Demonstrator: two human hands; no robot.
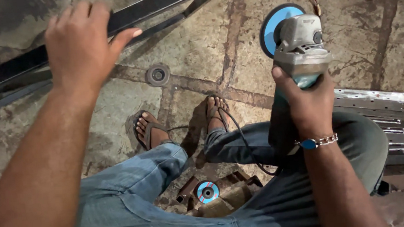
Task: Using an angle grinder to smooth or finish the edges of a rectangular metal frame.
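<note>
Two hands are engaged. Left hand (77,46) grips a dark steel bar (11,71), fingers (83,12) curled over its upper edge. Right hand (307,101) is clenched round the angle grinder (297,43) body; its blue disc (272,26) sits beyond the fingers, clear of the bar. No cut is visible. Two spare discs (207,192) lie on the floor (196,42) below.
</note>
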